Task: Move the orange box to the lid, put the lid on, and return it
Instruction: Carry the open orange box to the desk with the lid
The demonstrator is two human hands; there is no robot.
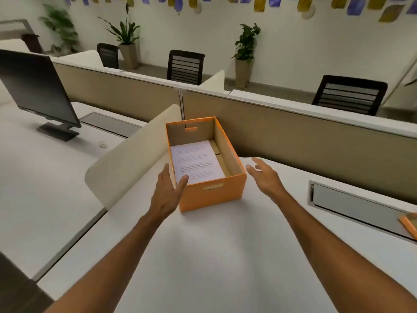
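An open orange box [216,197] stands on the white desk [214,256] in front of me, with printed white sheets [195,161] lying inside. My left hand [167,195] is at the box's near left corner, fingers spread, the thumb over the rim. My right hand [264,175] hovers open just to the right of the box, apart from it. The orange lid [409,223] shows only as a corner at the far right edge of the desk.
A curved cream divider [126,159] rises just left of the box, and a tan partition [304,141] runs behind it. A monitor [38,91] stands on the left desk. A grey cable tray [352,204] is set in the desk between box and lid.
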